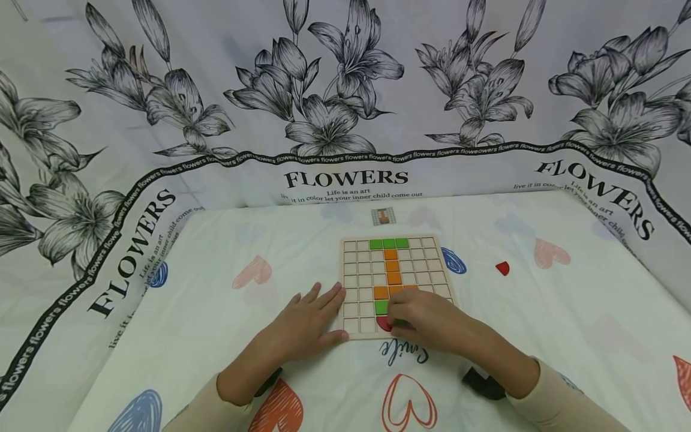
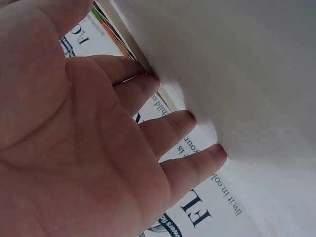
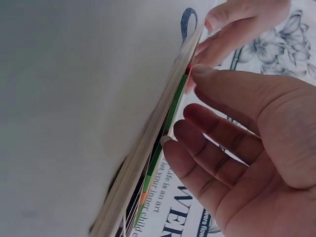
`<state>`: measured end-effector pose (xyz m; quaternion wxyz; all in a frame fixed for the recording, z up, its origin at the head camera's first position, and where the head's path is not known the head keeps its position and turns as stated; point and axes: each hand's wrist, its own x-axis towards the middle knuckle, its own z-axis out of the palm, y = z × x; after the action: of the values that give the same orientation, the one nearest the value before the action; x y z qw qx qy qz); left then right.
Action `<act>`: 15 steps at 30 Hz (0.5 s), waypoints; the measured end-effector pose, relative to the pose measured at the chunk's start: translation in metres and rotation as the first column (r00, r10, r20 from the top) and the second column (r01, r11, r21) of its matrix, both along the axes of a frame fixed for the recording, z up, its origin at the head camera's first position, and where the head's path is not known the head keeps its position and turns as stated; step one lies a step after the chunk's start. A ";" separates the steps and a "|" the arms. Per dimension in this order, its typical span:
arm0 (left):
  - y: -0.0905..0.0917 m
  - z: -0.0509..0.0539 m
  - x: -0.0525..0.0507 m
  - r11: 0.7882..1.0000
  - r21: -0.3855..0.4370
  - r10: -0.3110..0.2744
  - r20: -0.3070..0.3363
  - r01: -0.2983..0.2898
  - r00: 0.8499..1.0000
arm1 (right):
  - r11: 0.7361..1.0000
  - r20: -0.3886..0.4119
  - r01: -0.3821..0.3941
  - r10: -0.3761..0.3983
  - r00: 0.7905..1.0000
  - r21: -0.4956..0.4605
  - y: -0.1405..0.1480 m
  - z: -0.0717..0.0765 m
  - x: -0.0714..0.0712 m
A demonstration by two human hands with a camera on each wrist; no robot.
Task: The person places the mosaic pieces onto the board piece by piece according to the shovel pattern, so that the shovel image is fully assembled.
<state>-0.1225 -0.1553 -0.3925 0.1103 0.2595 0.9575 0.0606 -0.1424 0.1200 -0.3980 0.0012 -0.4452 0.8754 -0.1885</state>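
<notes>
A square wooden grid board (image 1: 351,309) lies flat on the cloth. Green squares (image 1: 388,243) form a row near its far edge, with orange squares (image 1: 393,267) running down below them to a short orange row. Nearer to me sit a green square (image 1: 381,307) and a red rounded piece (image 1: 383,324). My left hand (image 1: 305,324) rests beside the board, fingers straight and spread, fingertips at its left edge. Over the near part is my right hand (image 1: 432,318), fingers loosely bent. In the right wrist view its thumb (image 3: 222,81) touches the board by a red piece; no held piece shows.
A red quarter-round piece (image 1: 502,268) lies on the cloth right of the board. Behind the board is a small picture card (image 1: 384,216). The heart-patterned cloth (image 1: 302,240) meets a flower-printed curtain (image 1: 345,132) at the back and sides.
</notes>
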 end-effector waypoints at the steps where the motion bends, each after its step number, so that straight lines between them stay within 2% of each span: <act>1: 0.000 0.000 0.000 1.000 -0.002 0.001 0.002 -0.001 1.000 | 1.000 0.005 -0.005 0.005 1.000 -0.005 0.000 0.000 0.000; 10: 0.001 0.001 0.000 1.000 -0.006 0.004 0.006 -0.004 1.000 | 0.999 0.020 -0.040 0.039 0.999 0.007 0.003 0.002 0.000; 15: 0.001 0.002 0.000 1.000 0.001 0.006 0.007 -0.006 1.000 | 0.996 0.014 -0.090 0.090 0.996 0.004 0.005 0.003 0.000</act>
<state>-0.1222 -0.1545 -0.3906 0.1133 0.2566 0.9578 0.0623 -0.1426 0.1253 -0.3951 0.0166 -0.4829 0.8548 -0.1891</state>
